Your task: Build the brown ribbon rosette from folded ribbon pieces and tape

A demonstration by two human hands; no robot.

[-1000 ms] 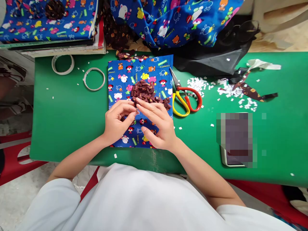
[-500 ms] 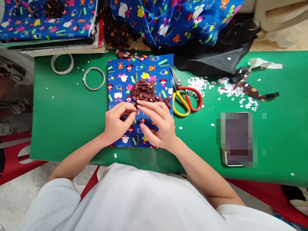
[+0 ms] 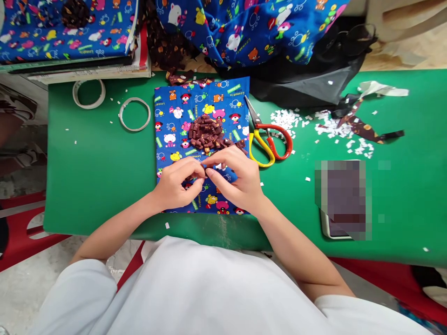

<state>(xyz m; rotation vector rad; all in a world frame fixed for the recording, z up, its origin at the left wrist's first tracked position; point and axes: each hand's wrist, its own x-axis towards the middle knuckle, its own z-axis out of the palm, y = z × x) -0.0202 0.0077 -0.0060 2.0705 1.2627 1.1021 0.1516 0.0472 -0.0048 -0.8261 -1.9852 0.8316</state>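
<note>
Both hands meet over a blue cartoon-print cloth-covered board or pad (image 3: 170, 114). My left hand (image 3: 178, 184) is closed in a pinch, with a small dark brown piece (image 3: 207, 171) at its fingertips. The thumb and forefinger of my right hand (image 3: 240, 179) close on the same piece from the other side; it is mostly hidden by the fingers. Just beyond the hands lies a heap of small brown patterned scraps (image 3: 206, 132). Red-and-yellow-handled scissors (image 3: 268, 144) rest against the pad's right edge.
Two tape rings (image 3: 149, 114) lie on the green table (image 3: 94, 172) at left. White paper bits (image 3: 286, 118), torn dark strips (image 3: 366, 130) and a blurred phone (image 3: 345, 200) are at right. Folded blue cloth (image 3: 240, 32) and a black bag (image 3: 296, 86) are at the back.
My right hand has shifted slightly right and its thumb has come up to meet the forefinger at the piece. The left fingertips have moved slightly right and nearer to me.
</note>
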